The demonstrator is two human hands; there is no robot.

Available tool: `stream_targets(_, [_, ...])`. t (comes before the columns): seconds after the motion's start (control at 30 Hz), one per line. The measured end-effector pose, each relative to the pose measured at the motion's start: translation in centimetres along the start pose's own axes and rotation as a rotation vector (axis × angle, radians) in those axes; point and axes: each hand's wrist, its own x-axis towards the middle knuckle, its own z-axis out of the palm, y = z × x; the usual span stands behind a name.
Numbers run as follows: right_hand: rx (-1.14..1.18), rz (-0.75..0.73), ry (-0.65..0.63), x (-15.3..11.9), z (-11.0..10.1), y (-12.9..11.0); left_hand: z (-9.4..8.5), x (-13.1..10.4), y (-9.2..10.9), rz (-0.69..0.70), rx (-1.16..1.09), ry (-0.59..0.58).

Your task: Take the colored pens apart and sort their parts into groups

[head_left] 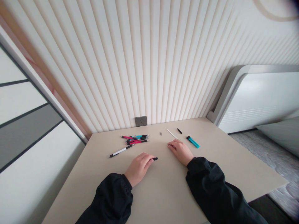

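Observation:
My left hand [140,166] rests low over the table, fingers closed round a pen part; only its black end [155,159] sticks out past the fingertips. To the right, my right hand [181,151] lies on the tabletop with its fingertips pinched together at the surface; what they hold, if anything, is too small to name. Just beyond it lie a thin white stick [171,133], a short black pen piece [179,131] and a tiny grey piece [160,133]. Teal pen barrels [193,142] with black ends lie right of that hand.
A pile of red, teal and black pens [136,140] lies at the back left, with a white-and-black pen [121,151] in front. The beige table [163,199] meets a ribbed wall holding a dark socket [140,121]. A bed [268,149] stands at the right.

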Motion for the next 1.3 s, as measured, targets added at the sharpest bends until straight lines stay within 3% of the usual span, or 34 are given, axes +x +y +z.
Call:
stream_targets(0.53, [-0.009, 0.006, 0.037, -0.1, 0.1, -0.1, -0.1, -0.1, 0.0, -0.019, -0.016, -0.030])
stream_targets(0.7, [-0.024, -0.008, 0.189, 0.0, -0.2, -0.8, -0.1, 0.0, 0.0, -0.007, -0.034, 0.004])
stream_targets(0.8, [-0.043, -0.074, 0.290, 0.1, -0.6, -1.8, 0.0, 0.0, 0.0, -0.010, -0.036, 0.021])
stream_targets(0.93, [-0.031, -0.211, 0.315, -0.2, -1.0, -3.3, -0.1, 0.0, 0.1, -0.020, -0.015, 0.033])
stream_targets(1.3, [0.071, -0.574, 0.107, -1.5, 0.3, -6.9, 0.0, -0.1, 0.1, 0.007, -0.014, 0.045])
